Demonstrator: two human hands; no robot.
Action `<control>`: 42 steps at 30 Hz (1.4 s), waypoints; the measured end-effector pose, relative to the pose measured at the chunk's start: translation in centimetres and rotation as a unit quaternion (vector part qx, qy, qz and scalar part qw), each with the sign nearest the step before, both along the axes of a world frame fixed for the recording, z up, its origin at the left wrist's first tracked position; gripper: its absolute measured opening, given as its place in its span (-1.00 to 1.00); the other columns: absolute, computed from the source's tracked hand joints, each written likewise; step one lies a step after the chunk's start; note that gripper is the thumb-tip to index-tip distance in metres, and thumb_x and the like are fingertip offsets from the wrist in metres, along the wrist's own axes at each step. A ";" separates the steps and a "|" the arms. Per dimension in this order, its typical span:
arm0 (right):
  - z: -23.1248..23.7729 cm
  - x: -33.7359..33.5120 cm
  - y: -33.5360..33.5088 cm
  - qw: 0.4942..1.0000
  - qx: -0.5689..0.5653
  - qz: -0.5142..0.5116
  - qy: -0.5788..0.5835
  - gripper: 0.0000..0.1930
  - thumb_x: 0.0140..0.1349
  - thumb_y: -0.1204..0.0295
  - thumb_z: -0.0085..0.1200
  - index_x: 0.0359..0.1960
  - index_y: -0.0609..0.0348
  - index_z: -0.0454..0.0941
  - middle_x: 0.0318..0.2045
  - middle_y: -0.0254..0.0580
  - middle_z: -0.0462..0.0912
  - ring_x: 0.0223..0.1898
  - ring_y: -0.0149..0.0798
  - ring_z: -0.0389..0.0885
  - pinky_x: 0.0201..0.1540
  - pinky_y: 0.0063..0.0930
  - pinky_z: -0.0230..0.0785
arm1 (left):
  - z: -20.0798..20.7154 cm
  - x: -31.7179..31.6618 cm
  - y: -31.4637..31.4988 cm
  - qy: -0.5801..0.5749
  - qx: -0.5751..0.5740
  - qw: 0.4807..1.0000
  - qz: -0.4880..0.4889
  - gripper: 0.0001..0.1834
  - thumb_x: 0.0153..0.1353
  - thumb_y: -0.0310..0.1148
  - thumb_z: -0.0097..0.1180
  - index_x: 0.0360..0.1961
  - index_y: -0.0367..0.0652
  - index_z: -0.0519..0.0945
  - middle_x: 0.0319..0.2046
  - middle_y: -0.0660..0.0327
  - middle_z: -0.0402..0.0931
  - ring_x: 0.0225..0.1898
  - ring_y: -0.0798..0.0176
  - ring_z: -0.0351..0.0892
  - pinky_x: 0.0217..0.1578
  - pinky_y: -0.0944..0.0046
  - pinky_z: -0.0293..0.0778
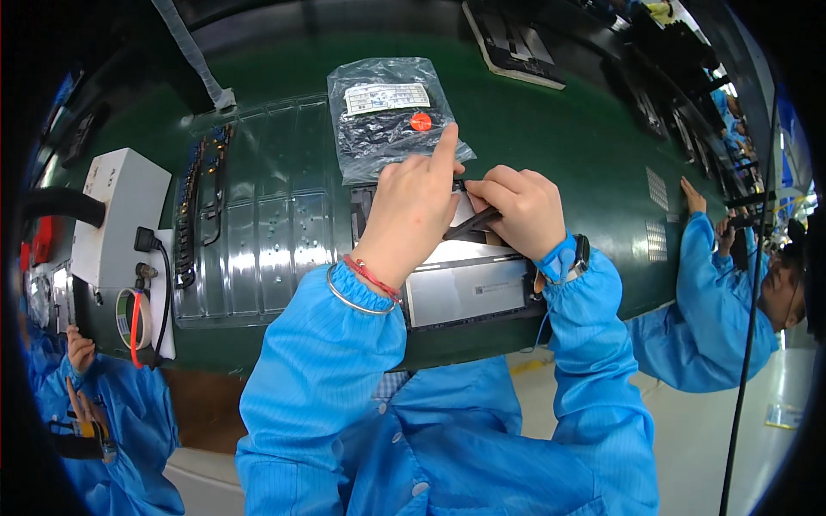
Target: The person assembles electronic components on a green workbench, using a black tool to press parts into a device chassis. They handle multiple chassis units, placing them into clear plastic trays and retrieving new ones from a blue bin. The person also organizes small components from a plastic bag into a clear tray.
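Observation:
In front of me lies an opened flat electronic device with a dark frame and silver panels [469, 292], probably a tablet. My left hand [411, 211] rests over its upper left part, index finger stretched out toward a clear plastic bag; the thumb and other fingers are partly hidden. A slim black stick-like tool [471, 224] slants across the device, its exact kind unclear. My right hand [523, 206] pinches it at the device's upper right edge. The plastic bag [391, 142] holds something dark and bears a white label and an orange round sticker.
Left of the device stands a clear compartment tray [275, 249] with dark strip-like parts [202, 198]. Farther left are a white box [120, 215], black cable [163, 292] and tape roll [133, 318]. Another device [516, 47] lies at the back. Co-workers sit on both sides.

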State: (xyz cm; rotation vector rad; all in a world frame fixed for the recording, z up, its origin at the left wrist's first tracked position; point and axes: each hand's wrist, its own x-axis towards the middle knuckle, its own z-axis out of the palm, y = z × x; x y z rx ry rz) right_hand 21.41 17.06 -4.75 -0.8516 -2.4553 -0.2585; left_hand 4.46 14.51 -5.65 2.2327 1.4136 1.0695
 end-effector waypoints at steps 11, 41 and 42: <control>0.6 -0.7 -0.6 0.999 -0.040 -0.009 -0.008 -0.89 -0.10 0.50 0.08 -0.46 0.12 0.54 -0.53 -0.33 0.46 -0.62 -0.31 0.46 -0.57 -0.51 0.27 | -0.4 -0.1 0.1 0.040 0.022 0.999 -0.012 -0.32 -0.07 -0.54 0.10 0.15 -0.24 0.16 -0.26 0.27 0.52 -0.20 0.17 0.45 -0.13 0.12 0.24; 1.2 7.4 0.5 0.824 -0.434 -0.131 0.340 -0.77 0.00 0.48 0.13 -0.27 0.25 0.55 -0.52 -0.34 0.55 -0.49 -0.57 0.41 -0.40 -0.74 0.24 | 0.8 0.2 -1.2 0.194 0.055 0.979 -0.013 -0.68 -0.03 -0.54 -0.07 -0.20 -0.07 0.53 -0.14 0.28 0.49 0.00 0.22 0.38 0.11 -0.29 -0.09; 1.1 7.7 0.3 0.812 -0.457 -0.141 0.333 -0.78 -0.01 0.47 0.14 -0.29 0.26 0.55 -0.52 -0.34 0.55 -0.50 -0.56 0.41 -0.39 -0.74 0.24 | 0.8 0.3 -1.2 0.197 0.056 0.979 -0.013 -0.69 -0.03 -0.54 -0.07 -0.22 -0.07 0.54 -0.13 0.29 0.49 0.00 0.22 0.38 0.11 -0.29 -0.09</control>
